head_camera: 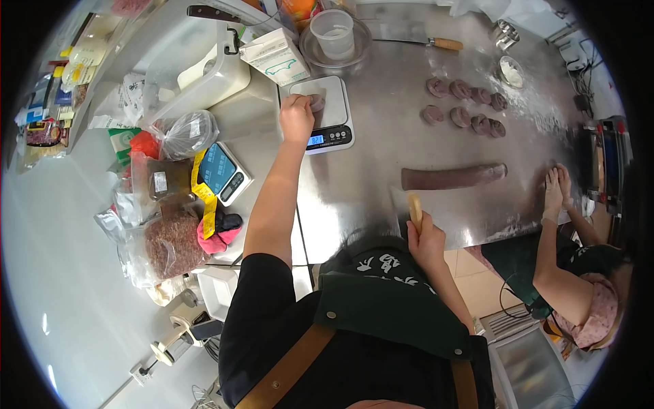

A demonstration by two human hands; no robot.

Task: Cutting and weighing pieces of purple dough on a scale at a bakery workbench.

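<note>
My left hand [297,118] is at a digital kitchen scale [334,110] with its fingers on a purple dough piece [317,103] over the weighing plate; the lit display shows digits. In my right hand [427,237] is the wooden handle of a dough scraper [415,207], its blade on the steel worktop just below the left end of a purple dough log [454,177]. Farther up lie several cut dough pieces [460,117] in two rows.
A co-worker's hands [557,189] rest at the right of the worktop [378,138]. A wooden-handled knife [444,43], a flour bowl [511,72] and a plastic tub [332,36] stand at the back. Left are a second scale [225,174], bagged ingredients [173,240] and a carton [276,57].
</note>
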